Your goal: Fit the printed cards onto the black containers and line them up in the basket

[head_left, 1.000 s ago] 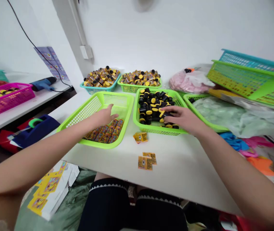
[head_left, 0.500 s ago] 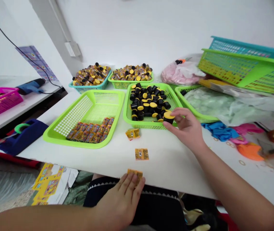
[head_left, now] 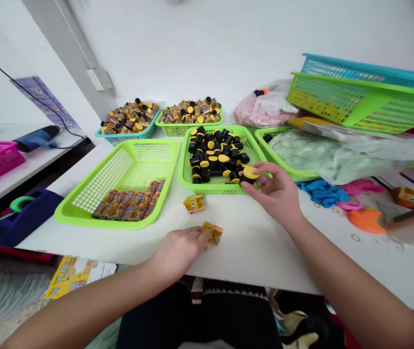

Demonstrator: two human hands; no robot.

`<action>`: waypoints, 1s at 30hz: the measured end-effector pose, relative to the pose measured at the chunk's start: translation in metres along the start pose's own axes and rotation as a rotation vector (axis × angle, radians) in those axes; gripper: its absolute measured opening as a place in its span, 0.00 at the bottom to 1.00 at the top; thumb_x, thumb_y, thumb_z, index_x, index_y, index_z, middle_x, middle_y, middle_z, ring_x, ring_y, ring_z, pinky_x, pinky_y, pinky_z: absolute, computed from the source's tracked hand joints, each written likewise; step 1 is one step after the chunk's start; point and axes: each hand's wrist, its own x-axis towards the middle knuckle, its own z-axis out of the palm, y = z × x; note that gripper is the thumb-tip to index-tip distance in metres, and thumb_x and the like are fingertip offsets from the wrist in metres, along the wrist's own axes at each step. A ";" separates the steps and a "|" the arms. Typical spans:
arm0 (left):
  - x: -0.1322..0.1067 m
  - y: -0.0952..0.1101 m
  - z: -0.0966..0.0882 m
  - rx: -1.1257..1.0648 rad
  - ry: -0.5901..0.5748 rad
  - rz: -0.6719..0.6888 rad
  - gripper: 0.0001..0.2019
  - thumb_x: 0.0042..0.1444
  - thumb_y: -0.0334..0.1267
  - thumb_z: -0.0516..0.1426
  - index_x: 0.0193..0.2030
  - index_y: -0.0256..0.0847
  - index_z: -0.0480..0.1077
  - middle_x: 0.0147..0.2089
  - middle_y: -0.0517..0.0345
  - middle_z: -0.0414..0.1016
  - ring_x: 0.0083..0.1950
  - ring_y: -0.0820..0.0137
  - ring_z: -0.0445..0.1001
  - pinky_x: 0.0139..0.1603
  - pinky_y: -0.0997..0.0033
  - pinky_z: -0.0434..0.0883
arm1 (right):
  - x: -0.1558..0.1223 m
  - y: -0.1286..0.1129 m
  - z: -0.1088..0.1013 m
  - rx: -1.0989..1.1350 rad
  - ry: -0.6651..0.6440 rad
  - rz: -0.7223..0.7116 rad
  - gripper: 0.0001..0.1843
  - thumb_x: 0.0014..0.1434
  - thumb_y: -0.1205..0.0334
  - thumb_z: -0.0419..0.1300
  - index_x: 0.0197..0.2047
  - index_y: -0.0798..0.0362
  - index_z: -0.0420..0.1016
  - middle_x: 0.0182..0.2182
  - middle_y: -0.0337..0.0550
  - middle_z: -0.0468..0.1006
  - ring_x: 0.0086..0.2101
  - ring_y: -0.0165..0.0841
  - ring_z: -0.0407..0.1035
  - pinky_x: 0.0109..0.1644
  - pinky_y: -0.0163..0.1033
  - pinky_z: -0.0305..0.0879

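Note:
Between the thumb and fingers of my right hand (head_left: 274, 191) is a small black canister with a yellow lid (head_left: 249, 174), held tilted at the near right corner of the green basket of canisters (head_left: 217, 190). My left hand (head_left: 180, 249) lies low over the white table, its fingers closed on a small yellow printed label (head_left: 207, 228). That label overlaps a second yellow label (head_left: 217, 236) on the tabletop. Just beyond, a few more labels (head_left: 194, 203) sit in a small loose pile. The left fingertips are partly hidden.
At left stands a green basket (head_left: 119, 224) with rows of label-wrapped canisters (head_left: 129, 204). Two full baskets (head_left: 130, 118) are against the wall. Stacked baskets (head_left: 367, 99) and plastic bags (head_left: 323, 150) crowd the right. A blue tape dispenser (head_left: 28, 218) is at the left edge.
My left hand has moved forward from the table's front edge, bringing a label onto the other one. My right hand still holds the canister by the basket. The view has shifted slightly.

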 end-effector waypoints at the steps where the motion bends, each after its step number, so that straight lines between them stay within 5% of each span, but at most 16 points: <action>1: 0.001 -0.001 -0.006 -0.120 -0.093 -0.075 0.15 0.65 0.26 0.49 0.48 0.38 0.76 0.40 0.57 0.84 0.41 0.68 0.82 0.41 0.73 0.77 | 0.000 -0.002 0.000 0.015 -0.007 0.024 0.15 0.53 0.64 0.70 0.41 0.45 0.70 0.45 0.43 0.70 0.47 0.35 0.73 0.49 0.44 0.74; 4: 0.012 -0.006 -0.026 -0.369 -0.130 -0.151 0.13 0.64 0.28 0.51 0.45 0.40 0.77 0.37 0.60 0.83 0.37 0.70 0.81 0.40 0.75 0.75 | -0.001 -0.005 0.003 0.052 -0.004 0.058 0.16 0.52 0.62 0.71 0.41 0.45 0.70 0.45 0.42 0.72 0.47 0.35 0.73 0.50 0.45 0.73; 8: 0.044 -0.011 -0.042 -0.518 0.149 -0.151 0.08 0.62 0.40 0.59 0.38 0.38 0.78 0.32 0.57 0.82 0.32 0.70 0.81 0.34 0.77 0.73 | -0.001 -0.008 0.007 0.064 0.100 0.076 0.16 0.50 0.65 0.72 0.38 0.45 0.71 0.45 0.40 0.74 0.46 0.32 0.72 0.42 0.37 0.71; 13: 0.075 -0.015 -0.026 -0.845 0.267 -0.322 0.17 0.64 0.50 0.55 0.38 0.38 0.75 0.25 0.60 0.78 0.24 0.73 0.79 0.25 0.80 0.72 | -0.004 -0.014 0.007 0.255 0.079 0.237 0.18 0.52 0.64 0.71 0.44 0.41 0.74 0.47 0.36 0.72 0.31 0.25 0.70 0.31 0.34 0.69; 19: 0.068 -0.026 0.001 -0.907 0.274 -0.328 0.23 0.66 0.55 0.50 0.37 0.37 0.75 0.25 0.56 0.79 0.25 0.70 0.80 0.26 0.77 0.73 | -0.011 -0.025 0.014 0.406 -0.035 0.467 0.15 0.55 0.58 0.70 0.47 0.41 0.79 0.35 0.36 0.76 0.26 0.26 0.70 0.27 0.35 0.70; 25: 0.056 -0.024 -0.006 -0.981 0.302 -0.330 0.32 0.63 0.64 0.47 0.37 0.34 0.76 0.30 0.50 0.82 0.29 0.66 0.82 0.32 0.72 0.77 | -0.015 -0.027 0.017 0.366 -0.165 0.557 0.14 0.56 0.59 0.70 0.46 0.43 0.80 0.30 0.35 0.77 0.25 0.25 0.71 0.29 0.34 0.72; 30: 0.054 -0.024 -0.013 -0.848 0.380 -0.212 0.30 0.65 0.60 0.47 0.42 0.36 0.80 0.32 0.52 0.83 0.29 0.70 0.79 0.34 0.72 0.75 | -0.013 -0.030 0.015 0.254 -0.257 0.594 0.15 0.54 0.60 0.71 0.46 0.46 0.79 0.23 0.34 0.77 0.23 0.26 0.71 0.27 0.34 0.71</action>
